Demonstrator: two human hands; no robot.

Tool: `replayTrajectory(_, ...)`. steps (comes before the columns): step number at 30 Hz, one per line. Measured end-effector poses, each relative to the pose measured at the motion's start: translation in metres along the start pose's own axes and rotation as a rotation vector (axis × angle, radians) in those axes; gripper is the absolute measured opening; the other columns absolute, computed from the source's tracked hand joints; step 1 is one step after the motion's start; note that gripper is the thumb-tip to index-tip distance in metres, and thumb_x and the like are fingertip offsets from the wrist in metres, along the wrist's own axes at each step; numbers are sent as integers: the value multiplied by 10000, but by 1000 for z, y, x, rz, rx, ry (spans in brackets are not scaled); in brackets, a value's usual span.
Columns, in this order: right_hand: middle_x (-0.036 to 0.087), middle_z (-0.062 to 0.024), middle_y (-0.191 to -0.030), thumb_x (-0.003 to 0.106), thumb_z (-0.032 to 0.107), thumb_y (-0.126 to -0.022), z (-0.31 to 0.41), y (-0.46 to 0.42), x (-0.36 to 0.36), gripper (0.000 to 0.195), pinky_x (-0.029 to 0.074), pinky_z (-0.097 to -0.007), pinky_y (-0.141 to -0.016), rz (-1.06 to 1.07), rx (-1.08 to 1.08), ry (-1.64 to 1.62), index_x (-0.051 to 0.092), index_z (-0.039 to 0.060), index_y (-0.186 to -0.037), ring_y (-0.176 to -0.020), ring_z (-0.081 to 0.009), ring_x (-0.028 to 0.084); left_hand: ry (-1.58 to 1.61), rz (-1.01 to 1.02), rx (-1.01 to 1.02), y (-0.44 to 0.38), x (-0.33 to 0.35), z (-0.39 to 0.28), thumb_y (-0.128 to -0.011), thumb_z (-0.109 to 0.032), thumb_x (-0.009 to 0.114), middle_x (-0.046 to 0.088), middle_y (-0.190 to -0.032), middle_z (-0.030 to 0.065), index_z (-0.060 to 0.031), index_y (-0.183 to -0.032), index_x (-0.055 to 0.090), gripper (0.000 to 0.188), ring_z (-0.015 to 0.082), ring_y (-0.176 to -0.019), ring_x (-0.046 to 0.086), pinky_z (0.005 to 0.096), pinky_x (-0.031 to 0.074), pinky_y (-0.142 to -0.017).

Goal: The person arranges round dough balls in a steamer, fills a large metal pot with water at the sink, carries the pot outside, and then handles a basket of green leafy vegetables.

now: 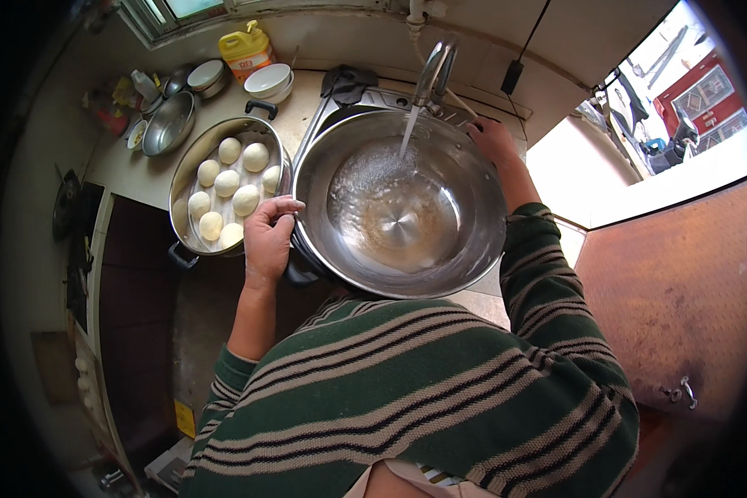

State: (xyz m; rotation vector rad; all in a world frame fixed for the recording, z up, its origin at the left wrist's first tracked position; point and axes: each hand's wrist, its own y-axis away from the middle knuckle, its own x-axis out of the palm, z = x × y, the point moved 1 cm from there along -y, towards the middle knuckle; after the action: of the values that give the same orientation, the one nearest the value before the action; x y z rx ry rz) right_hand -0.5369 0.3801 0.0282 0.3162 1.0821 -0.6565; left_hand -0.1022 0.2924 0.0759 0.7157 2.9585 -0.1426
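A wide stainless steel pot (355, 274) sits at the sink, tilted towards me. Water from the chrome faucet (432, 68) runs into it, and shallow, slightly cloudy water covers its bottom. My left hand (272, 233), dusted with white powder, pinches the pot's left rim between thumb and fingers. Below that hand a black pot handle (302, 274) sticks out. At the far right rim my right hand (493, 140) is curled around the pot's edge; the hand hides what lies under its fingers. A pale thin rod (462, 103) ends near those fingers.
Left of the pot, a steamer tray (180, 215) holds several round dough buns (226, 183). Behind it stand a steel basin (169, 124), white bowls (267, 81), a yellow detergent jug (247, 53) and a dark cloth (350, 84). A wooden door (666, 299) is at right.
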Motion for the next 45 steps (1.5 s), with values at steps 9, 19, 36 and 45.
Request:
replayTrajectory(9, 644, -170, -980, 534, 356, -849, 5, 3, -4, 330, 468, -421, -804, 14, 21, 17, 638, 109, -1043, -931, -359, 598, -8, 3, 6, 1, -2, 3, -787, 33, 503, 624, -962, 43, 21, -900, 654, 189, 84, -829, 564, 212, 440, -779)
replayTrajectory(19, 638, -169, -1005, 521, 403, -842, 2, 4, -3, 355, 464, -455, -826, 13, 10, 23, 637, 115, -1013, -966, -359, 586, 13, 4, -10, 2, -3, 6, -786, 31, 508, 625, -975, 54, 19, -902, 655, 187, 92, -835, 569, 219, 443, -788)
replayTrajectory(36, 639, -160, -997, 526, 384, -840, 3, 4, -4, 329, 462, -443, -811, 9, -10, -11, 649, 117, -988, -947, -356, 585, 0, -7, 3, 2, -1, 3, -776, 37, 495, 622, -1006, 92, 21, -890, 657, 199, 109, -864, 579, 233, 442, -815)
replayTrajectory(45, 634, -173, -994, 519, 372, -838, 4, 2, -4, 337, 459, -448, -805, 4, -21, 26, 643, 100, -993, -954, -360, 579, -25, -20, 25, 3, 0, 3, -735, 27, 492, 623, -895, 54, -14, -856, 674, 223, 116, -802, 565, 240, 448, -766)
